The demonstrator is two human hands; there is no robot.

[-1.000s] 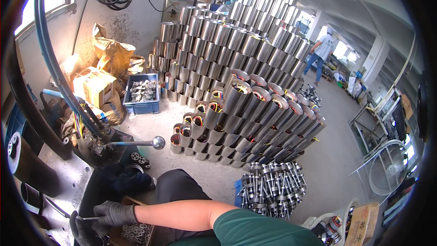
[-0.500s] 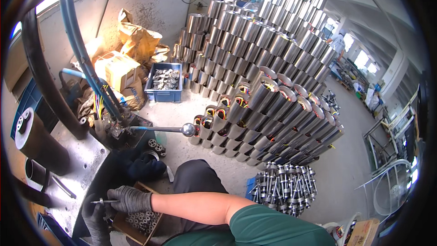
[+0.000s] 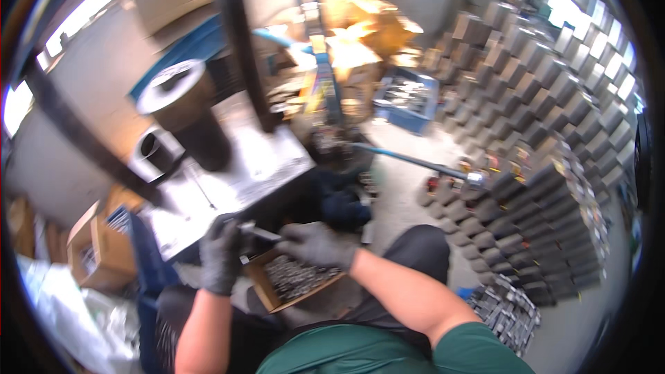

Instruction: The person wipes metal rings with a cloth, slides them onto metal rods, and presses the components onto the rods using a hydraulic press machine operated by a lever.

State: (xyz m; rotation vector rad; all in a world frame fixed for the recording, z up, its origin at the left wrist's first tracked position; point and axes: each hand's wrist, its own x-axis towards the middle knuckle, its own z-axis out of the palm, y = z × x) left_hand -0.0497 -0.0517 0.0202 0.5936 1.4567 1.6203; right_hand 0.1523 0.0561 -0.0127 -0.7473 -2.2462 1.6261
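A turn to the left brings the smooth metal surface [image 3: 260, 172] nearer mid-view, the work staying in hand: the grey-gloved left hand [image 3: 220, 246] (grip too blurred to judge) meets one end of a slim, shiny metal part [image 3: 262, 233], above a rectangular cardboard box [image 3: 305, 296] of small metal pieces [image 3: 298, 275]; the right hand [image 3: 312, 244] closes its grip on the other.

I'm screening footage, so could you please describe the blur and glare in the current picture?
Head view: blur smears the stacked silvery metal cylinders, grey-gloved left hand and grey-gloved right hand; head view: glare whitens the grey metal tabletop.
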